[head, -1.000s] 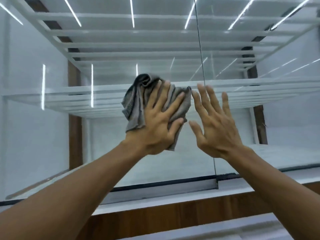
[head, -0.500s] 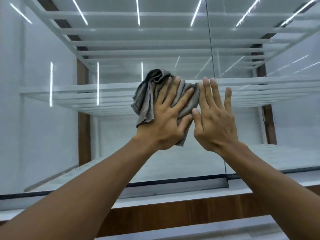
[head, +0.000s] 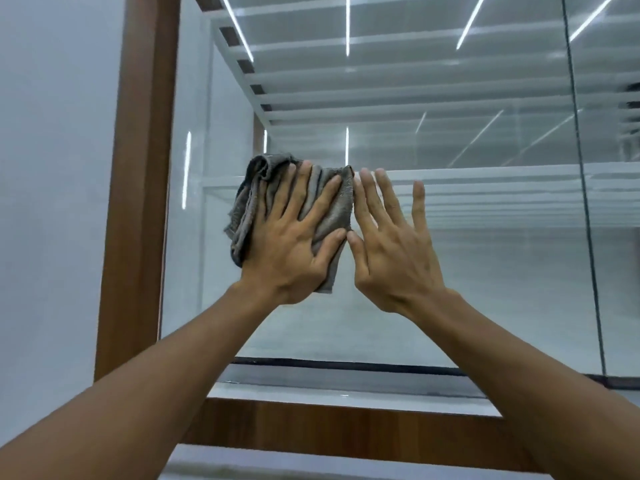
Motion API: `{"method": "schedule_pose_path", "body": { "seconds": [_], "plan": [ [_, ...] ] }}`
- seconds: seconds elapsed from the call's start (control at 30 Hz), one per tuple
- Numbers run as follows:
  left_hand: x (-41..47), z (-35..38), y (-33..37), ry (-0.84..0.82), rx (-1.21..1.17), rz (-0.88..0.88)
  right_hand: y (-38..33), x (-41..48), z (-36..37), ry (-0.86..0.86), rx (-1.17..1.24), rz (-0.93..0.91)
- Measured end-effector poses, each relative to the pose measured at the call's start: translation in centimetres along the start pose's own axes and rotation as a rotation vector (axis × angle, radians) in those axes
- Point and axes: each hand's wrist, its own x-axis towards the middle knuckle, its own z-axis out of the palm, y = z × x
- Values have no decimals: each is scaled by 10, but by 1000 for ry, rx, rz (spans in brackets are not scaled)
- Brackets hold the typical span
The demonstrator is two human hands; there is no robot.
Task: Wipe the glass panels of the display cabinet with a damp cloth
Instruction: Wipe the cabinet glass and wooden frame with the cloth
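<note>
Head view, single frame. The left grip point(head: 291, 251), a bare hand, lay flat with its fingers point(head: 300, 194) straight and spread apart, pressing the grey cloth point(head: 247, 206) against the front glass panel point(head: 467, 271) of the display cabinet. It clamped nothing: the cloth was pinned under palm and fingers, not pinched. The cloth was bunched into folds. Its crumpled edge stood out past the fingertips at upper left, and one corner hung below the heel of the hand.

The right grip point(head: 393, 251), also bare, was likewise spread wide and held nothing. Its palm faced the same panel just right of the cloth, and its index finger ran along the cloth's right edge. We could not tell whether the palm touched the glass. The two thumb tips sat just beside each other; we could not tell whether they touched. Both forearms reached up from the lower corners of the frame.

The cloth sat on the left part of the panel, near the brown wooden post point(head: 138, 168) and well apart from the vertical glass seam point(head: 581, 168) on the right. Behind the glass we noted a white shelf point(head: 502, 174) level with the fingertips and bright light strips point(head: 347, 29) overhead. A black strip point(head: 346, 364) ran along the foot of the panel, above a wooden rail point(head: 346, 427). A plain pale wall point(head: 52, 168) lay left of the post
</note>
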Motion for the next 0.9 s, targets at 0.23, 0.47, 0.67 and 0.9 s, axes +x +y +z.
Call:
{"method": "schedule_pose_path", "body": {
  "seconds": [0.23, 0.47, 0.67, 0.9],
  "plan": [
    [-24, -17, -60, -1, 1, -74, -46, 20, 17, -14, -71, 19],
    [-84, -22, -70, -6, -37, -276, -37, -11, 18, 6, -47, -49],
    [-61, -11, -45, -73, 58, 88, -25, -58, 13, 14, -19, -84],
    [-51, 9, 26, -102, 55, 49, 33, -73, -5, 39, -63, 71]
  ]
}}
